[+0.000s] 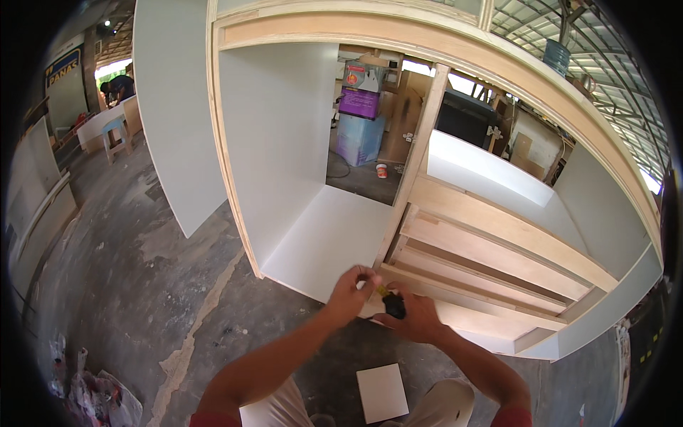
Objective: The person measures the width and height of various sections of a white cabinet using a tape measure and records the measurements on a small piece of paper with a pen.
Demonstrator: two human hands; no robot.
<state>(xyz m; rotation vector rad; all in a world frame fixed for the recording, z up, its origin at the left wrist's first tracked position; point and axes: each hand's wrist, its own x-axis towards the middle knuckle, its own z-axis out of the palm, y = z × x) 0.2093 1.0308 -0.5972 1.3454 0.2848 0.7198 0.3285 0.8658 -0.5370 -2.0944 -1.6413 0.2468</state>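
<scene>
My right hand (418, 319) is wrapped round a black tape measure (393, 306). A short length of its yellow blade (383, 290) is out, and my left hand (350, 293) pinches toward the blade's end with closed fingers. Both hands are close together in front of the lower front edge of a large cabinet carcass. That carcass has a pale wood upright (416, 167), a white bottom panel (324, 231) in its left bay and several wooden drawer fronts or rails (491, 252) in its right bay.
A white square board (382, 393) lies on the concrete floor between my knees. Beside the cabinet's left side stands a tall pale panel (174, 114). Stacked boxes (359, 139) and a small tub (382, 171) are behind it. Plastic bags (99, 398) lie lower left; a person (119, 87) bends far off.
</scene>
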